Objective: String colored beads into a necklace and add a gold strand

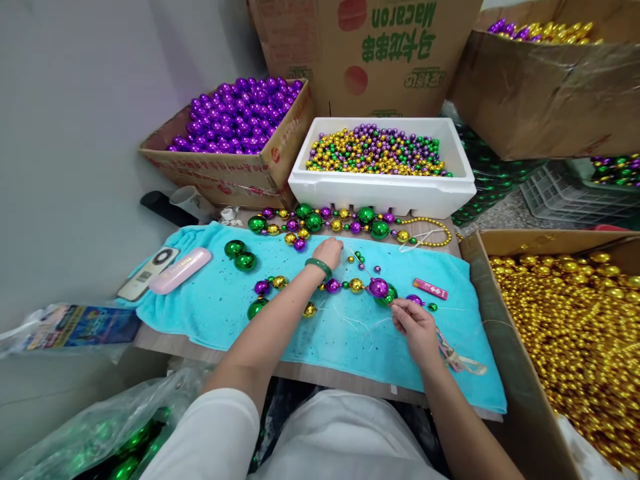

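Observation:
My left hand (329, 253), with a green bangle (320, 268) at the wrist, is closed over the towel's far part, and what its fingers hold, if anything, is hidden. Small loose beads (361, 259) lie just to its right. A thin white strand (361, 261) slants from near these beads toward a large purple bead (379, 287). My right hand (414, 325) pinches thin white string beside a large green bead (391, 295), which sits partly behind the purple one. The strung purple, gold and green beads (356, 285) stretch leftward, passing behind my left forearm.
On the blue towel (200, 313) lie a pink case (181, 271), a white device (149, 273), two green balls (245, 261) and a pink packet (431, 289). A finished-looking bead strand (336, 225) lies before the white foam box (380, 193). Bead-filled cartons (215, 173) surround the table.

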### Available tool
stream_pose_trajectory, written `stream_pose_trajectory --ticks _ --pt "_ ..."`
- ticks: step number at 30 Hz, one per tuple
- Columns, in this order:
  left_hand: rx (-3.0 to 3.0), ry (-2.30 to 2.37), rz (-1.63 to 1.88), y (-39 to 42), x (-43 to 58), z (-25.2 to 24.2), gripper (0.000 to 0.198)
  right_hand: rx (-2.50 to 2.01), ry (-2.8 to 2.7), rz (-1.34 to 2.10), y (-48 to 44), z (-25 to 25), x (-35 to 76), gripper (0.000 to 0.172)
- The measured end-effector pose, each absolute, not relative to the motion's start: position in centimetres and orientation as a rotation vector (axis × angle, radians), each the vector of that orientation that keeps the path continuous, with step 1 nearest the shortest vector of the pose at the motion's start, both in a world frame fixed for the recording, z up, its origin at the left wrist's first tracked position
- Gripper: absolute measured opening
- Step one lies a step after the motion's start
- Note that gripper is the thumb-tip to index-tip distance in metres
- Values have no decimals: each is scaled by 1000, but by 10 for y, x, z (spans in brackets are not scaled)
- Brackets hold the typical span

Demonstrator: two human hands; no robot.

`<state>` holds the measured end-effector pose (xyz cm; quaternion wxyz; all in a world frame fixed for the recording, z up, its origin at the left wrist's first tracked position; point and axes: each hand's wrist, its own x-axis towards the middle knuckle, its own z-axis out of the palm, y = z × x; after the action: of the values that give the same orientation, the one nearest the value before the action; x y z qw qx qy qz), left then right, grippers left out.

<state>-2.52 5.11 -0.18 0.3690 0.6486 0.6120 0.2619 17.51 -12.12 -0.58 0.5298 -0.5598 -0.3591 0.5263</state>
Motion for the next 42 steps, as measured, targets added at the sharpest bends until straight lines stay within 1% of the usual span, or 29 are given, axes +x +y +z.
stream_pose_trajectory --ticks 2,4,6,9,13,17,20,23,27,30,31,33,35,36,37,39,40,42 --pt "1601 1544 719 46 -28 5 11 -1344 -865 1247 -122 -6 176 21" --pt "1459 1446 764 35 -33 15 19 -1353 -874 1236 -121 -5 175 21" --pt "1145 1231 842 21 -38 27 25 -1364 -889 1226 -121 -3 174 21" --pt "648 906 937 1 -43 42 21 -1381 -920 1217 -120 -1 170 20" --pt "474 833 983 -13 -46 51 14 -1381 -961 1223 -121 1 164 20" --pt "430 845 1031 -16 -48 53 10 -1373 -993 1215 -122 2 162 19" --pt "436 854 1044 -17 -50 53 12 -1373 -996 1205 -123 2 161 20" --pt "486 878 1092 -18 -51 51 19 -1376 -1003 1186 -123 2 160 20" --pt "709 964 1280 -31 -43 47 35 -1384 -966 1231 -122 4 155 22" --pt "957 989 1209 -48 -38 47 48 -1373 -930 1335 -121 1 151 24" --pt "1053 1005 1158 -52 -41 47 48 -1362 -919 1366 -121 0 151 25" --pt "1274 1123 1096 -54 -56 47 39 -1335 -887 1414 -121 -4 151 25" --pt "1500 1405 1101 -47 -88 46 25 -1310 -845 1436 -121 -9 154 25" --pt "1590 1597 1104 -42 -108 44 23 -1302 -828 1442 -120 -11 155 25" --pt "1657 1806 1090 -37 -129 43 25 -1298 -817 1448 -120 -13 156 25" --pt "1784 2169 902 -28 -171 38 29 -1294 -811 1458 -120 -15 158 26" --pt "1812 2291 758 -25 -188 35 33 -1294 -813 1465 -120 -15 158 26" --pt "1814 2387 481 -21 -213 28 42 -1290 -824 1483 -120 -13 157 26"
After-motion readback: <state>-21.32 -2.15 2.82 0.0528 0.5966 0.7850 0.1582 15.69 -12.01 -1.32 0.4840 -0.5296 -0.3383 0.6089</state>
